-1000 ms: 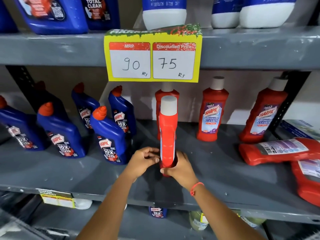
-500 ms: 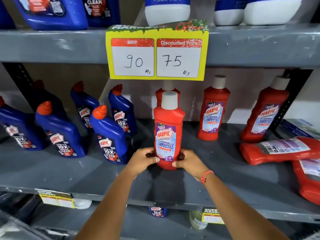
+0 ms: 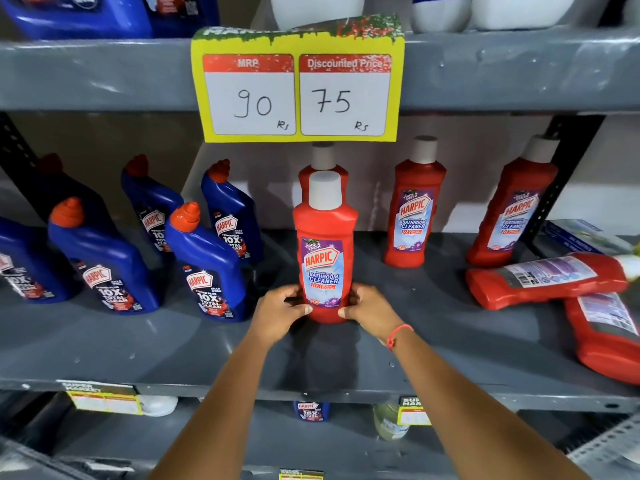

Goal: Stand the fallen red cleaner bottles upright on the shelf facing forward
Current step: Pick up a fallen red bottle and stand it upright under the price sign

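Observation:
A red cleaner bottle [image 3: 325, 251] with a white cap stands upright on the grey shelf [image 3: 433, 341], label facing me. My left hand [image 3: 282, 311] and my right hand [image 3: 369, 310] grip its base from either side. Right behind it stands another red bottle [image 3: 322, 157], mostly hidden. Two more red bottles stand upright at the back, one [image 3: 414, 209] in the middle and one [image 3: 512, 206] further right. At the right, two red bottles lie on their sides: one [image 3: 547, 280] with its back label up, the other [image 3: 606, 334] nearer the front edge.
Several blue toilet-cleaner bottles [image 3: 204, 261] stand on the left half of the shelf. A yellow price sign [image 3: 298, 91] hangs from the shelf above. A black upright post [image 3: 561, 188] stands at the right. More goods sit on the lower shelf [image 3: 311, 410].
The bottle in my hands has been turned from edge-on until its label faces forward, and it has been set down on the shelf. Both hands have stayed on its base.

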